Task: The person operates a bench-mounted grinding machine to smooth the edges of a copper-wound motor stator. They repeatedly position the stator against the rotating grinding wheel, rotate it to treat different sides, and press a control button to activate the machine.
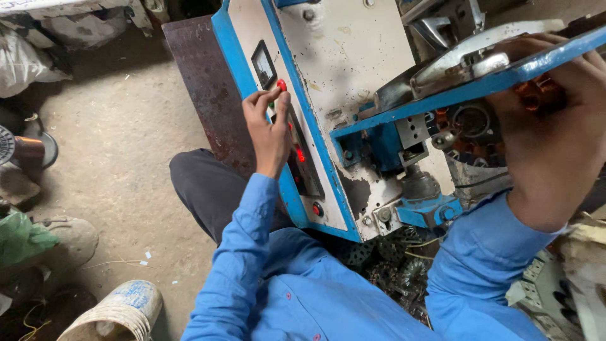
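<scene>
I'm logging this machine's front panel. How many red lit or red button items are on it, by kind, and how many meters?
Red round buttons: 2, one under the left hand's fingers, one low on the panel
Red lit displays: 1
Meters: 1
Total: 4

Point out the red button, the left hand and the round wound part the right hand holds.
red button (281, 84), head view, on its cap.
left hand (268, 129), head view, on its back.
round wound part (470, 123), head view, on its ring face.
</scene>
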